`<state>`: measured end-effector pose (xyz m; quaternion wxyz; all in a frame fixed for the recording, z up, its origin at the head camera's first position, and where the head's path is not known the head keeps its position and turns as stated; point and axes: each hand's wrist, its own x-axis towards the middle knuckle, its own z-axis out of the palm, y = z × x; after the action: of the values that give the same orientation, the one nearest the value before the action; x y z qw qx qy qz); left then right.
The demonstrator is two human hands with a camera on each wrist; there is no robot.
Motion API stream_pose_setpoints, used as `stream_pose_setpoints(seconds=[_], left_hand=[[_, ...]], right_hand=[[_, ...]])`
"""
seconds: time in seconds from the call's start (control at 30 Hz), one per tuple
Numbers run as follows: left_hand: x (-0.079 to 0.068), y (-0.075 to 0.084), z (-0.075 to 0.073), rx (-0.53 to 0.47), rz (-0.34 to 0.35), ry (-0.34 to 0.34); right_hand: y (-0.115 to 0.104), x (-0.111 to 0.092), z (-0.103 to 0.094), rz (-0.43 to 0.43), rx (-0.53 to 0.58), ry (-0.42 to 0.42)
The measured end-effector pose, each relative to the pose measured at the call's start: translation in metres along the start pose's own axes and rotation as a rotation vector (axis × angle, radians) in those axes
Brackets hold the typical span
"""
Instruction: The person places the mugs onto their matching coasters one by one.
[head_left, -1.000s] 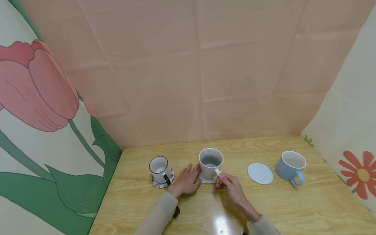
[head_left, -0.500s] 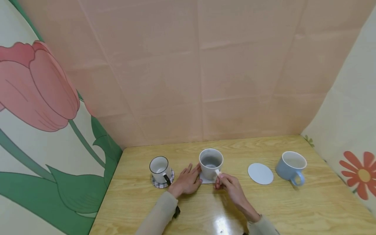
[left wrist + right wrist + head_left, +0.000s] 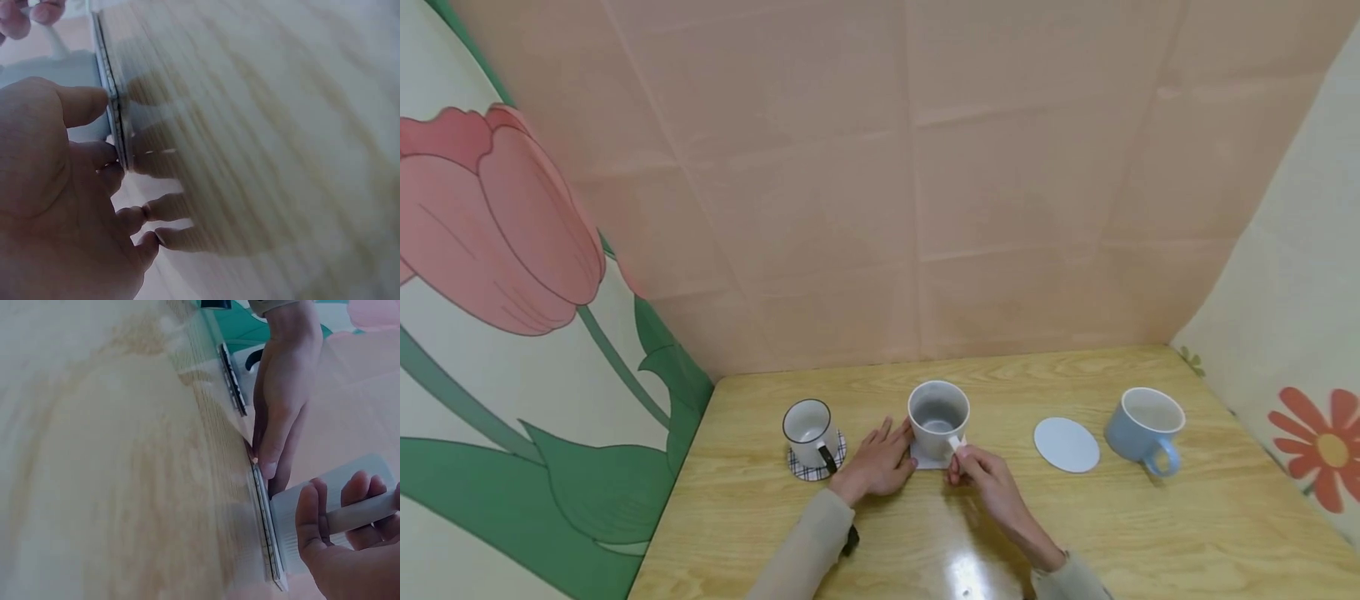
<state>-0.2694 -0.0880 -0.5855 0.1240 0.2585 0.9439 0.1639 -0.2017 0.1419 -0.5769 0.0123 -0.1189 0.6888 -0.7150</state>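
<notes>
A white mug (image 3: 938, 410) stands upright on a pale coaster (image 3: 928, 460) at the middle of the table. My right hand (image 3: 988, 479) grips the mug's handle (image 3: 362, 512), fingers curled round it. On the mug's left, my left hand (image 3: 876, 462) lies low over the tabletop, its fingers extended. Its thumb (image 3: 87, 106) touches the coaster's edge (image 3: 114, 103) in the left wrist view. That coaster shows edge-on beneath the mug (image 3: 290, 515) in the right wrist view, with the left hand's fingertips at its far end.
Left of the hands, a white mug with a dark rim and black handle (image 3: 808, 427) stands on a round checked coaster (image 3: 805, 472). To the right lie a round pale coaster (image 3: 1066, 444) and a blue mug (image 3: 1138, 429). A pink backdrop (image 3: 917, 208) rises behind the table.
</notes>
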Motion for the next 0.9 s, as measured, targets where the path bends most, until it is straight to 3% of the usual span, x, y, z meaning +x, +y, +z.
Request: stream_pose_setpoints(seconds=[0.4,0.53,0.9], left_hand=[[-0.006,0.003,-0.01,0.021,0.032,0.018],[-0.006,0.001,-0.012,0.019,0.054,0.05],[-0.005,0.0,-0.012,0.023,0.043,0.037]], right_hand=[[0.001,-0.005,0.004,0.038,-0.073,0.067],[-0.003,-0.004,0.004,0.062,-0.068,0.066],[-0.01,-0.002,0.001,0.126,-0.07,0.026]])
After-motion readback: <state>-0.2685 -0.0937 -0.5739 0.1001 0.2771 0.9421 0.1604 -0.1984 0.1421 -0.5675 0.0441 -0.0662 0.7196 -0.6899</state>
